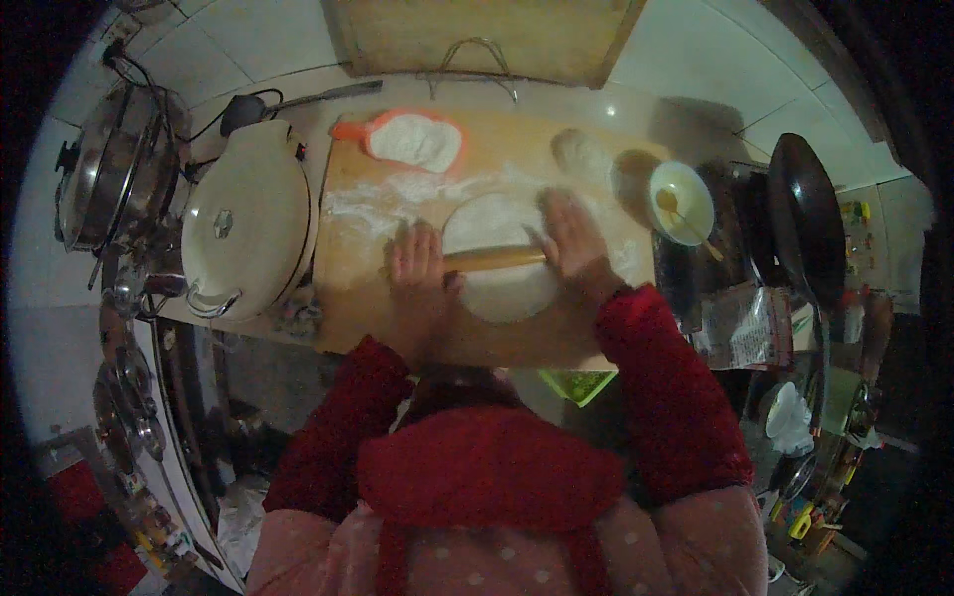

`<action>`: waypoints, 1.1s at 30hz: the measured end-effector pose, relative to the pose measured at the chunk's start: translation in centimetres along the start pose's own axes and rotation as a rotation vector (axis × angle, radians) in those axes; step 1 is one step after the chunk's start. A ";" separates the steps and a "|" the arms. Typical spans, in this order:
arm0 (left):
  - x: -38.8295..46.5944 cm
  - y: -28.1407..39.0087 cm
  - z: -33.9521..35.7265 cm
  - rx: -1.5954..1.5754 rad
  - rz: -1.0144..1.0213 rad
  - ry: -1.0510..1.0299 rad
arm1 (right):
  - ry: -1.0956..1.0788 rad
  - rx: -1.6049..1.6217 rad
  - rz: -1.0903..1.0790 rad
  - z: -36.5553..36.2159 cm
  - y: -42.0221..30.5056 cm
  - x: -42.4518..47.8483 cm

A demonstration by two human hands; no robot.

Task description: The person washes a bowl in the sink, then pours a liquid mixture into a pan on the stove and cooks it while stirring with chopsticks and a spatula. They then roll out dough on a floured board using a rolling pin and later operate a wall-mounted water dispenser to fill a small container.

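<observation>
A wooden rolling pin [495, 259] lies crosswise over a flat round sheet of dough [499, 220] on a floured wooden board [358, 298]. My left hand [419, 257] is on the pin's left end, fingers pointing away from me. On the right end rests my right hand [572, 235], slightly blurred, its thumb towards the pin. Both palms cover the pin's ends. Dough shows on the far and near sides of the pin. Loose flour [395, 190] is spread on the board beyond my left hand.
An orange-red scoop of flour [414, 141] sits at the board's far left, a pale lump [577, 149] at its far right. Right of them stands a white bowl [682, 203] with a spoon, then a dark wok [805, 216]. A cream electric griddle [246, 223] borders the left side.
</observation>
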State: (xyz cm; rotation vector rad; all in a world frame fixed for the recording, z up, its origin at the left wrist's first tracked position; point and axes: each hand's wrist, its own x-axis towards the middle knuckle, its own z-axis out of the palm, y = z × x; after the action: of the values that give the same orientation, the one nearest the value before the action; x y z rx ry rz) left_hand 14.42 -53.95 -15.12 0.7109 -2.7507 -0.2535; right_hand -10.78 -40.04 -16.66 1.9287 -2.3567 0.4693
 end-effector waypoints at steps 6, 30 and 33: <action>-2.5 -0.6 0.1 -0.065 -0.041 -0.083 | -0.183 0.330 0.122 -1.1 -4.3 6.8; 4.3 -5.7 4.8 -0.258 0.168 -0.114 | 0.038 0.101 0.479 -1.4 -3.0 -3.1; 5.4 -3.3 1.5 -0.124 0.096 -0.002 | 0.237 0.021 0.417 1.1 -2.1 -3.7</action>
State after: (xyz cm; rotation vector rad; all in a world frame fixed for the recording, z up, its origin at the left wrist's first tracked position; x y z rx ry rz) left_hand 10.90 -59.36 -16.11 0.5453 -2.7329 -0.3998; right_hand -7.82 -37.18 -18.16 1.2928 -2.5904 0.7030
